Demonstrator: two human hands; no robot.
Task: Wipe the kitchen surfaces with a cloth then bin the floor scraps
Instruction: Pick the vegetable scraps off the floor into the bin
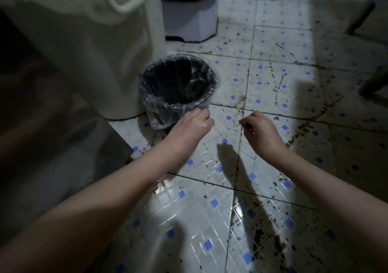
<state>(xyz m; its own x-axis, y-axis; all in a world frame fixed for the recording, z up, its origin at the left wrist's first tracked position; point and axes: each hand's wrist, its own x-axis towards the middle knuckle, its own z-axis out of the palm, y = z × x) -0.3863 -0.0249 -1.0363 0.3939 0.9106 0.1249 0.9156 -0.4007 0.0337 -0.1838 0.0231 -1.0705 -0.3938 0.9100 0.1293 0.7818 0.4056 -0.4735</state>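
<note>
A small dark bin (206,102) lined with a clear plastic bag stands on the tiled floor (212,205) beside a tall pale container. My left hand (190,125) hovers just in front of the bin's near rim, back of the hand up and fingers curled downward; whatever is under them is hidden. To the right, my right hand (261,132) hangs above the floor with its fingers curled in and fingertips bunched together; nothing shows between them. Dark scraps and stains (298,135) are scattered over the tiles, thickest to the right and near the bottom.
The tall pale container (94,48) with a handle rises at the left. A white appliance base (191,22) stands behind the bin. A dark cabinet edge (113,146) juts in at the left. Furniture legs (371,83) show at the right.
</note>
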